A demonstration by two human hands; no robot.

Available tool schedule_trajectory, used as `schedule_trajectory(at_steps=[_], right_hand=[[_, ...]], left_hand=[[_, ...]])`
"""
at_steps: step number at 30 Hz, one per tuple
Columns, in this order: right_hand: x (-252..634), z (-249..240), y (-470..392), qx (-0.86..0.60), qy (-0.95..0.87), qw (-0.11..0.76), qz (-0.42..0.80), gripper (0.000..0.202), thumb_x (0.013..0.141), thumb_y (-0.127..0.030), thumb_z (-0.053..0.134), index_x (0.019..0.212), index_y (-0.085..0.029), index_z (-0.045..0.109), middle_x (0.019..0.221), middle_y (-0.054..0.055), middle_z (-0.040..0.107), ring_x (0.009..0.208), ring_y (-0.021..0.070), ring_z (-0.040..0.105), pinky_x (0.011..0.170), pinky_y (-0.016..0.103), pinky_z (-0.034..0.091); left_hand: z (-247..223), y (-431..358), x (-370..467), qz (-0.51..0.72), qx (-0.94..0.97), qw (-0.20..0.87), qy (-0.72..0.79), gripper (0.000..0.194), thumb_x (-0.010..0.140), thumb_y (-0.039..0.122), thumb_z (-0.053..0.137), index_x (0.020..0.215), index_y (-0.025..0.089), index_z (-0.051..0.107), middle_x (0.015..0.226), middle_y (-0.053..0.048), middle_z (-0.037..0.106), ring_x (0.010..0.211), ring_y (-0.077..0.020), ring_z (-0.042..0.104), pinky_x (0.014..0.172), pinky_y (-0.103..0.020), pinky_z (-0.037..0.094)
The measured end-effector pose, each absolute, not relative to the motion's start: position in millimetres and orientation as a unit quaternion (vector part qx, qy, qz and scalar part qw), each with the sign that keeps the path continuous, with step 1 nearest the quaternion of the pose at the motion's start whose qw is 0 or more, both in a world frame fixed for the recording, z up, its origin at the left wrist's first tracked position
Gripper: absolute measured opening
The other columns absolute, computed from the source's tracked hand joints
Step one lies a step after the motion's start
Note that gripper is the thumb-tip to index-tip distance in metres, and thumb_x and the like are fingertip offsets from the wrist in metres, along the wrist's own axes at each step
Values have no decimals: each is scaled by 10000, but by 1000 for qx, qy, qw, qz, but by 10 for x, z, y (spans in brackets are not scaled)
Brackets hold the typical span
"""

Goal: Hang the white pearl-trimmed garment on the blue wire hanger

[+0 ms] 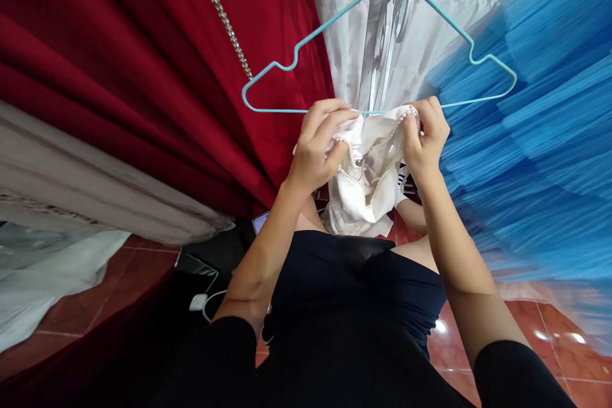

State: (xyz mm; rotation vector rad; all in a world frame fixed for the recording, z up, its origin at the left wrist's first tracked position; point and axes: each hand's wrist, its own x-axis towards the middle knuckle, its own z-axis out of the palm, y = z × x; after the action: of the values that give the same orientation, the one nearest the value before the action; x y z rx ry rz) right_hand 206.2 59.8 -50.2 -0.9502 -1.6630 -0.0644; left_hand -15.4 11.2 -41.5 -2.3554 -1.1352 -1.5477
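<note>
A small white garment trimmed with pearl beads hangs between my two hands, just under the bottom bar of a teal wire hanger. My left hand grips the garment's left edge, fingers curled over the cloth. My right hand pinches the beaded right edge close to the hanger bar. The garment's lower part droops toward my lap.
Red velvet fabric with a rhinestone strap hangs on the left, a white dress behind the hanger, blue pleated tulle on the right. Grey and white cloth lies at left. A white charger with cable rests on the red tile floor.
</note>
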Motion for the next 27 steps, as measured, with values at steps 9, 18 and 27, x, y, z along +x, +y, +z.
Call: schedule_trajectory(at_steps=[9,18,27], right_hand=[[1966,-484,622,-364,-705,608,14,384,1012,-483,460,831,-195,638,754,11,481,726,122,497,741,330,491],[2080,-443,555,-384,-720,578,-26,454,1027,-519,399,860,-184,657,762,18,499,744,128,526,757,352,506],[2036,-473,543,-376,-712,593,-18,447,1035,-503,395,835,-177,628,770,17,487,757,122,521,769,353,516]], left_hand=[[-584,-24,-740,-739,-481,55,-468,139,723,62,567,806,164,612,699,33,558,540,-68,495,493,-227,323],[396,417,-1156,-632,-593,214,-452,229,757,21,657,833,203,540,831,19,559,580,-80,483,516,-252,390],[433,452,-523,-633,-634,227,-383,354,817,183,674,1136,242,532,984,34,554,769,-77,589,579,-248,475]])
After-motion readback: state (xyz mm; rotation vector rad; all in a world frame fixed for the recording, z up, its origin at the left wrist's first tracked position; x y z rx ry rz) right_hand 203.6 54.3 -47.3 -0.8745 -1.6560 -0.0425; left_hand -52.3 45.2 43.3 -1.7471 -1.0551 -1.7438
